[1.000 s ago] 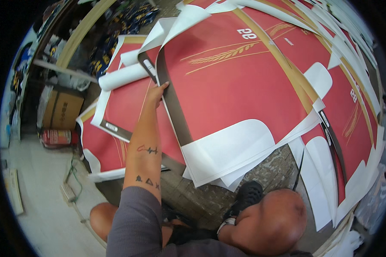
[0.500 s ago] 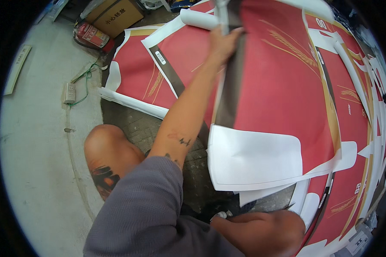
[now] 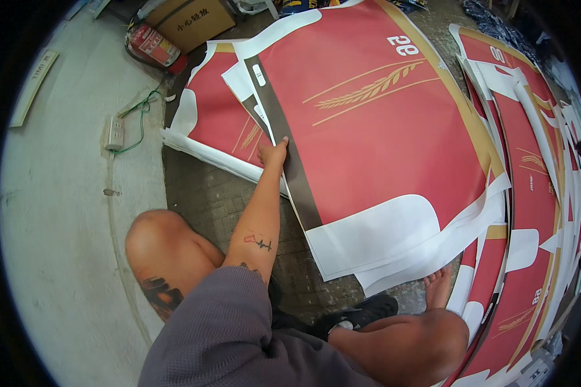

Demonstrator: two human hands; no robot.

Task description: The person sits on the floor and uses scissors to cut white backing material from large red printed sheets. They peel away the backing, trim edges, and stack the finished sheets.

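Observation:
My left hand point(image 3: 274, 153) is closed on the left edge of a large red printed sheet point(image 3: 374, 148), at its dark border strip. The sheet has a gold wheat-ear pattern, a gold strip on its right side and white margins; its near edge is loose, with more white paper beneath. Past my right knee, my right hand point(image 3: 438, 282) is near the sheet's lower right margin, its fingers partly showing and apart. Whether they touch the paper is hard to tell. Under the sheet's left side lies another red printed sheet point(image 3: 213, 84) with white edges.
Several overlapping red printed sheets point(image 3: 529, 193) spread along the right. A pale wall point(image 3: 58, 213) with a socket point(image 3: 115, 133) and green cord borders the left. At the back left are a fire extinguisher point(image 3: 152, 48) and a cardboard box point(image 3: 190, 26). A black shoe point(image 3: 368, 311) is below the sheet.
My left hand has come nearer and left with the sheet's edge. The sheet, partly lifted before, now lies flatter over the left sheets. My right hand has come into view.

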